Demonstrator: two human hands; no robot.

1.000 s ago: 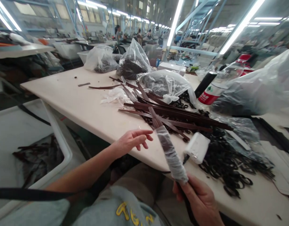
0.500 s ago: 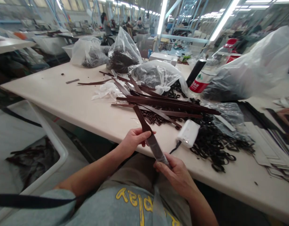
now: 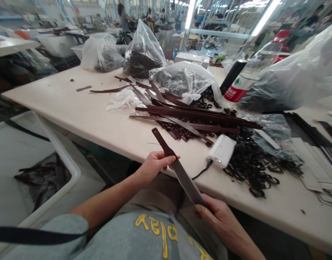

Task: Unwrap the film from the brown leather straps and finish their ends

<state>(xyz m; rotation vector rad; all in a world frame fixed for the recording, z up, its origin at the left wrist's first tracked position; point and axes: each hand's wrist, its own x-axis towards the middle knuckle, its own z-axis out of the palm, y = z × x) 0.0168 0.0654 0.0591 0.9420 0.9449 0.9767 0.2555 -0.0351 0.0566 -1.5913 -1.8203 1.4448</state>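
A dark brown strap (image 3: 183, 177), narrow with small holes at its far end and wider toward me, slants across my lap at the table's front edge. My left hand (image 3: 158, 161) pinches it where it widens, thumb on top. Lower down, my right hand (image 3: 215, 213) grips the wide near part between thumb and fingers. Beyond my hands lies a pile of similar brown straps (image 3: 193, 115) on a heap of small dark loops (image 3: 177, 130). A white charger-like box (image 3: 222, 151) with a black cable sits right of the strap.
On the pale table (image 3: 74, 106) lie black loops (image 3: 252, 169), a stack of flat pieces (image 3: 314, 169) and filled plastic bags (image 3: 144, 54). A red-labelled cut bottle (image 3: 236, 90) holds a black object. A white bin (image 3: 74, 169) with dark scraps stands at left. People work far off.
My right hand has slid down and right along the strap, so more of its wide part shows between my hands. My left hand keeps its pinch. The view has shifted slightly.
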